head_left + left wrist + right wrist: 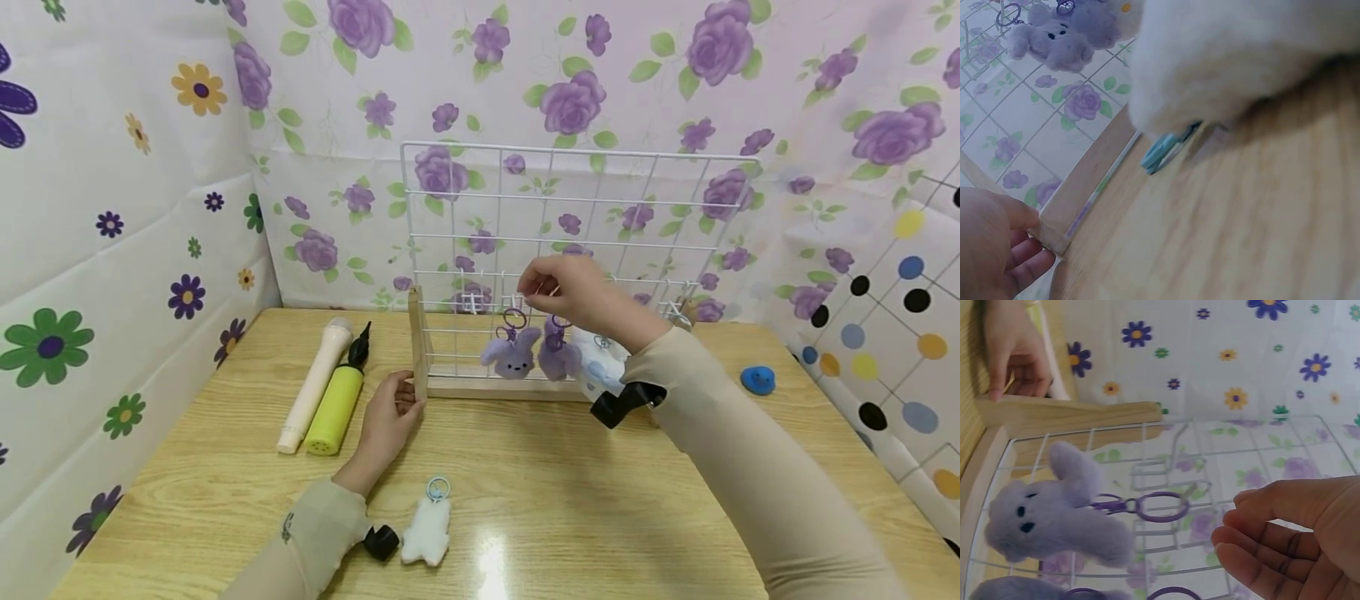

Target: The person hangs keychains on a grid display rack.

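Note:
My left hand [388, 421] holds the left end of the wooden stand [1082, 178] of a white wire grid rack [637, 200], thumb and fingers about its corner. My right hand [1291, 537] is in front of the grid with loosely bent fingers and nothing between them. Just beside its fingertips, a purple plush bunny keychain [1054, 512] hangs by its ring from a white hook. Another purple plush keychain [558, 354] hangs to its right, then a white and blue plush [600, 362], partly hidden behind my right wrist.
A white plush keychain [427, 531] with a light blue ring lies near my left wrist. Left of the rack lie a yellow-green hand pump [335, 408] with a black nozzle and a long cream tube [315, 387]. A small blue toy [758, 380] sits at the right.

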### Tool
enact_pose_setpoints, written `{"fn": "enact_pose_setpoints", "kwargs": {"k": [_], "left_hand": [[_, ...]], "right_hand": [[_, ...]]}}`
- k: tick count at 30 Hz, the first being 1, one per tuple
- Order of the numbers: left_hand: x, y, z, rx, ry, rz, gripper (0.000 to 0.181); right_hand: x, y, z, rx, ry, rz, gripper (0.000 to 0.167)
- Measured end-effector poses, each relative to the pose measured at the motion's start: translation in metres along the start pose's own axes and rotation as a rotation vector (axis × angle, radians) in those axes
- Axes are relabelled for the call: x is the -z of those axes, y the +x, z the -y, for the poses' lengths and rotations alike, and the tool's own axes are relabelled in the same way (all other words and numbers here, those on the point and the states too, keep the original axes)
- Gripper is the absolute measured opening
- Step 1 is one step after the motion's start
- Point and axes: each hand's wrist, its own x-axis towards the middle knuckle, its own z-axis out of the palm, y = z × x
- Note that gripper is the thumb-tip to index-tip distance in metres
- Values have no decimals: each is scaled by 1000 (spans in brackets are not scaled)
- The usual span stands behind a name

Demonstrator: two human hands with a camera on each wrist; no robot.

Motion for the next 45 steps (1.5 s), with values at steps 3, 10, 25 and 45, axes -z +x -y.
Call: {"fn": "enact_pose_setpoints", "kwargs": {"k": [3, 10, 25, 45], "left_hand": [[1, 0, -1, 3, -2, -4, 44], [2, -1, -1, 1, -8, -4, 44], [1, 0, -4, 8, 8, 5, 44], [0, 0, -2, 12, 8, 1, 43]], "right_hand": [[7, -3, 2, -3, 8, 0, 11], [16, -14, 9, 12, 59, -42, 14], [-10, -56, 27, 221, 132, -192, 17], [-72, -82, 26, 287, 340, -113, 15]]}}
